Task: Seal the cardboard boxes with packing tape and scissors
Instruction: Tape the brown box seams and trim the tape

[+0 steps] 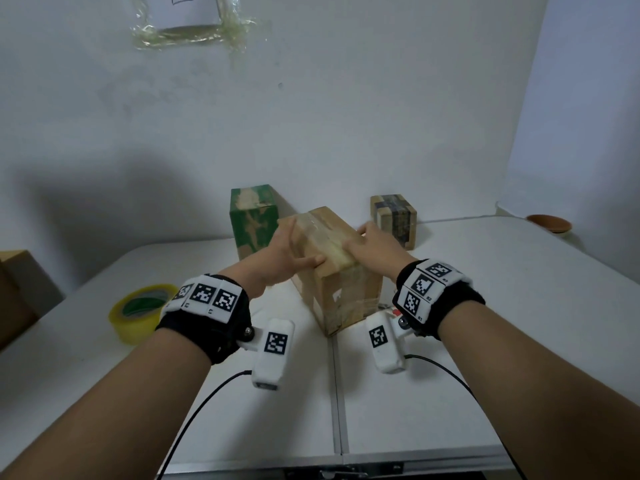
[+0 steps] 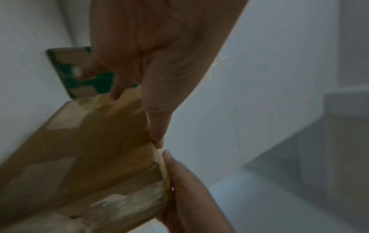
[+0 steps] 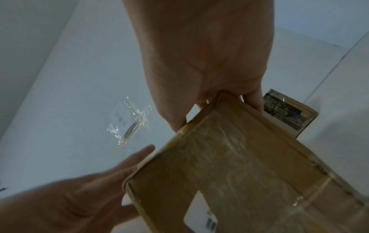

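A: Head view, leftmost: part of a plain brown cardboard carton (image 1: pixel 14 289) at the edge of the white folding table (image 1: pixel 450 375); beside it, lying flat, a yellow roll of packing tape (image 1: pixel 138 311). What follows?

B: An upright green-and-tan printed box (image 1: pixel 254 218) against the white wall (image 1: pixel 346 116). In front of it, at table centre, stands the tall brown cardboard box (image 1: pixel 341 292), clear tape already running along its top seam and down its near face.

A: And the hands?

B: The left hand (image 1: pixel 285 256) grasps the box's upper left side, fingers wrapped over the far top edge, thumb laid along the near top edge. The right hand (image 1: pixel 375 249) grips the upper right side, thumb on the taped top, fingers over the right edge. In the left wrist view, the two thumb tips nearly meet at the box's edge (image 2: pixel 157 159).

A: Farther right?

B: A small cube-shaped cardboard box with dark tape bands (image 1: pixel 394 220) stands near the wall, just behind the right hand. A shallow brown dish (image 1: pixel 549 224) sits at the far right corner. High on the wall, a paper note (image 1: pixel 188 12) is fixed with crinkled clear tape.
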